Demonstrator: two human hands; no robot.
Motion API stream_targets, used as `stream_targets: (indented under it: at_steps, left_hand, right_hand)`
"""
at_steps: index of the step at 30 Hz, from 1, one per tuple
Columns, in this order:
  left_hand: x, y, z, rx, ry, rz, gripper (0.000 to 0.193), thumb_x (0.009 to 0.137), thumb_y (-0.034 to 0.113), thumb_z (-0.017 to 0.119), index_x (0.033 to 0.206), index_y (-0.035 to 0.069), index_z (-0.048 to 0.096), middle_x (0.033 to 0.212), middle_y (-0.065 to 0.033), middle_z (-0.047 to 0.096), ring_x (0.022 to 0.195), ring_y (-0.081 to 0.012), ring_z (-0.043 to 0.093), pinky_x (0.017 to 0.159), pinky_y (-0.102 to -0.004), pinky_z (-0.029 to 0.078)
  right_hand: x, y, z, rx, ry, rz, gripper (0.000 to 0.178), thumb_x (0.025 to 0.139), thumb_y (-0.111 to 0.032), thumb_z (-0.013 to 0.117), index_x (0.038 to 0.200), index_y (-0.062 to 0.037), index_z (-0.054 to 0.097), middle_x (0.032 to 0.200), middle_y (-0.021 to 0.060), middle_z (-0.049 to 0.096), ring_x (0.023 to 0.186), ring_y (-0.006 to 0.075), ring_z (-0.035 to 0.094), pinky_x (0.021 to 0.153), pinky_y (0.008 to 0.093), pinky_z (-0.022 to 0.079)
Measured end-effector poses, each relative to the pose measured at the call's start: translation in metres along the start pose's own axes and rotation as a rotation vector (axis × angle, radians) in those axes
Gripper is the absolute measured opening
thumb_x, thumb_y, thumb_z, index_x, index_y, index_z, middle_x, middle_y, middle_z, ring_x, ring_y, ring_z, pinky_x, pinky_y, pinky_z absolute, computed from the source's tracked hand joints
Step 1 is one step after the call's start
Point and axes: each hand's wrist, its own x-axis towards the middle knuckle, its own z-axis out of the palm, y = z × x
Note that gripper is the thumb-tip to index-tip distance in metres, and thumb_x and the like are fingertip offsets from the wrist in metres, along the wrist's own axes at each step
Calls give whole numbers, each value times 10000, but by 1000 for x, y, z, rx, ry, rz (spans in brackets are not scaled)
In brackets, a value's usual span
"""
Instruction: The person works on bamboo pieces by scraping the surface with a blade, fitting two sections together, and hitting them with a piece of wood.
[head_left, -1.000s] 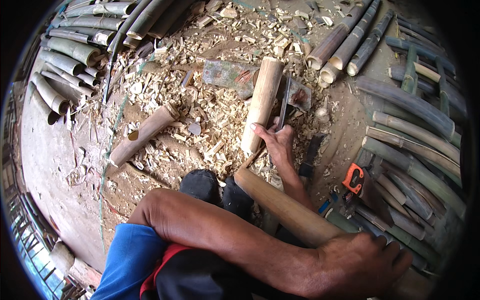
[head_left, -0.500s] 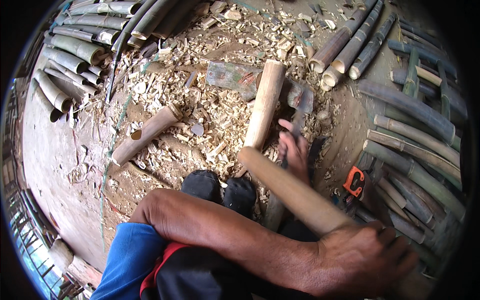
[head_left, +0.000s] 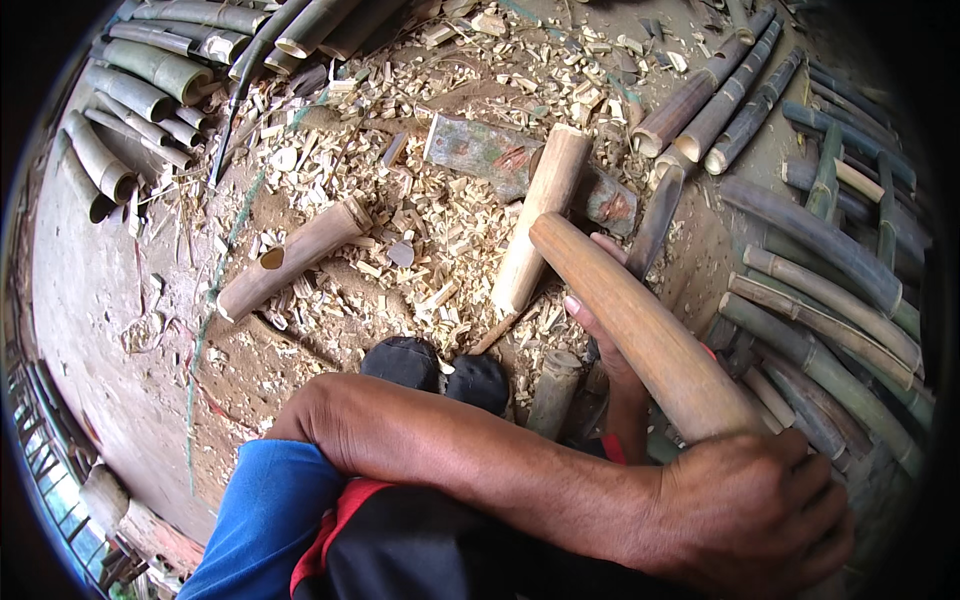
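Observation:
My left arm crosses in front of me to the lower right, where my left hand [head_left: 750, 505] is closed round a thick, smooth wooden club [head_left: 640, 320]. Behind the club is my right hand [head_left: 607, 335], partly covered, with its thumb and some fingertips showing. From it rises a knife with a broad dark blade [head_left: 658, 222]; its handle is hidden. To the left of the blade, a peeled, pale bamboo section [head_left: 545, 215] leans across a rough, bark-covered log [head_left: 475, 155]. The club's rounded end overlaps the bamboo in view; whether they touch I cannot tell.
Another bamboo section [head_left: 290, 262] with a round hole lies at left. Wood chips [head_left: 440, 240] cover the ground. My black-shod feet [head_left: 400, 362] are near an upright bamboo stub [head_left: 553, 392]. Bamboo poles lie in piles at far left [head_left: 150, 75] and right [head_left: 820, 260].
The club's rounded end has moved farther away from me. My right hand has turned, and the blade has swung right, away from the pale bamboo section. The view has shifted slightly.

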Motion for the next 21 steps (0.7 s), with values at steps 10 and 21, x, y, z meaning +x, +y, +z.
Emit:
stream_targets:
  at_steps: [10, 21]
  left_hand:
    - [2, -7, -24, -75, -187, 36, 234, 780, 274, 676, 907, 81, 640, 756, -32, 595, 678, -188, 609, 547, -343, 482]
    - [26, -29, -18, -196, -168, 12, 192, 784, 213, 670, 877, 51, 624, 773, -85, 624, 737, -266, 678, 551, -391, 557]
  right_hand:
    - [8, 17, -5, 239, 15, 225, 670, 889, -120, 734, 1498, -38, 467, 1415, 81, 546, 1304, 191, 499, 1129, 378, 384]
    - [33, 52, -55, 195, 474, 215, 460, 973, -205, 645, 1375, -28, 506, 1252, 94, 554, 1139, 216, 543, 991, 382, 436]
